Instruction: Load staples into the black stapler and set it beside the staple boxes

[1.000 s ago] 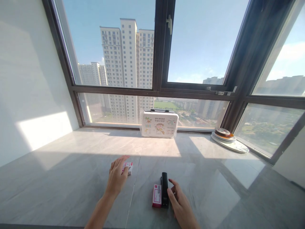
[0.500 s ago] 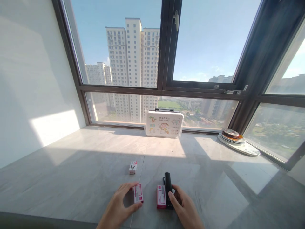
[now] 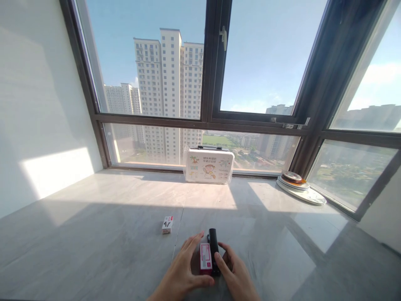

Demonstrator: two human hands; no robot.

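Note:
A black stapler (image 3: 213, 251) lies lengthwise on the grey stone-look surface. My right hand (image 3: 233, 271) is closed on it, thumb on its near left side and fingers along its right. Against the stapler's left side sits a pink-and-white box (image 3: 206, 256), which appears to rest on a second, mostly hidden box of the same kind. Around it my left hand (image 3: 184, 267) is open, forefinger beyond its far end and thumb before its near end, with small gaps visible. A small white-and-red box (image 3: 167, 225) with a dark picture stands farther off to the left.
Against the window stands a white cartoon-printed case (image 3: 209, 167) with a dark handle. Stacked plates (image 3: 294, 184) are in the right corner. A white wall (image 3: 37, 104) rises on the left, and dark window frames (image 3: 150, 120) bound the far edge.
My left hand has carried its pink-and-white box right, onto the matching box beside the stapler, and its fingers have come off it. My right hand stays on the stapler. The view has shifted slightly.

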